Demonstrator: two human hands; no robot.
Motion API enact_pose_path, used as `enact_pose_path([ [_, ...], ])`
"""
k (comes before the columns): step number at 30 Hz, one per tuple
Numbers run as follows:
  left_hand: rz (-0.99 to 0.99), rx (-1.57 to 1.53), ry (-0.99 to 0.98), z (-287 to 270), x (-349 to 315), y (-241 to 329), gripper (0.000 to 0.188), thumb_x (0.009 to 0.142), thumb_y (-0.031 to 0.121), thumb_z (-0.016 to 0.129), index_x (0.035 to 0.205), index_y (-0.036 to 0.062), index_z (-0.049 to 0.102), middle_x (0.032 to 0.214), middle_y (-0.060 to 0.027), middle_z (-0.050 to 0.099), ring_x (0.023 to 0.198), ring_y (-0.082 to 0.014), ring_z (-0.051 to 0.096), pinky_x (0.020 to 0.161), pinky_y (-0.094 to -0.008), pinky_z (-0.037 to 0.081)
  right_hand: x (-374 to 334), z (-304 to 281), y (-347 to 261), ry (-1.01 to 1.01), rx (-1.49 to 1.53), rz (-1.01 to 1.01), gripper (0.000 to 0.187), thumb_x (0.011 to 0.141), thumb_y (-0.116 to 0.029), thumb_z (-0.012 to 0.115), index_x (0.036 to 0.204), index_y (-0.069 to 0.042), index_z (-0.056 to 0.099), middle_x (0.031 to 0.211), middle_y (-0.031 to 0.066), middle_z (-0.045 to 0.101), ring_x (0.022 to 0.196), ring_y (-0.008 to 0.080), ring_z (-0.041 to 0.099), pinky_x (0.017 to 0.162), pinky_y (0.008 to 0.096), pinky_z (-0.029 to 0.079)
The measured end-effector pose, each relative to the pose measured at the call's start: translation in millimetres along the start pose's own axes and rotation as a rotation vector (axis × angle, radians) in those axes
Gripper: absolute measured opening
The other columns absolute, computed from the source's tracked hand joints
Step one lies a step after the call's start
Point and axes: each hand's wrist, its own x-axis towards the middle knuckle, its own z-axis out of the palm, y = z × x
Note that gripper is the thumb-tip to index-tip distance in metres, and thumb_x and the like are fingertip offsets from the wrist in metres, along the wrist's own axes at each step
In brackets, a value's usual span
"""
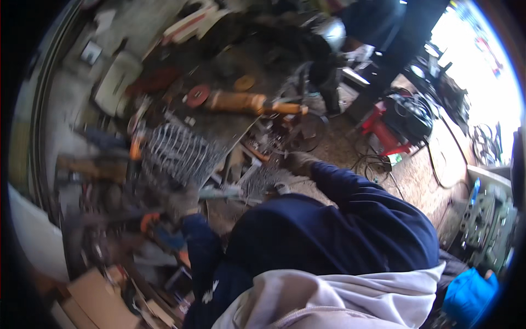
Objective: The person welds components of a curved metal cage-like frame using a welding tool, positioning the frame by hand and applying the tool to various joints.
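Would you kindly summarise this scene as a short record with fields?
Left hand: blurred, near the curved wire grid; grip unclear
Right hand: extended, beside scattered scrap; grip unclear
Power tool: orange, lying on the dark tabletop
Discs: red, yellow, near the tool
Right side: red-framed machine, cables
Lower left: cardboard

Metal wirework (178, 145), bare-looking — rough, matt chipboard (419, 189) — matt cloth sleeve (367, 200), smooth cardboard (98, 301).
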Motion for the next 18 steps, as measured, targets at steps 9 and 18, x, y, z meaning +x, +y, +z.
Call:
enact_pose_path([
  [9,0.126,0.15,0.199,39.5,15.1,33.5,0.069,0.093,0.064,0.049,0.141,0.0145,0.052,0.142,-0.0079,0.055,0.127,-0.0294,0.054,0.106,-0.0452,0.045,22.8,20.9,109.3,-0.079,0.08,0.274,0.035,0.096,-0.034,0.053,0.087,-0.004,0.069,0.08,0.0129,0.069,0.07,0.0249,0.069,0.064,0.0405,0.052],
  [18,0.399,0.352,-0.08,-9.0,-2.1,136.7,0.057,0.106,0.045,0.045,0.15,0.0093,0.04,0.153,-0.0124,0.043,0.134,-0.0281,0.048,0.111,-0.0459,0.044,52.4,25.4,-4.6,-0.06,-0.001,0.089,0.033,0.097,-0.032,0.058,0.097,-0.001,0.068,0.075,0.007,0.064,0.067,0.0181,0.065,0.061,0.0351,0.052],
])
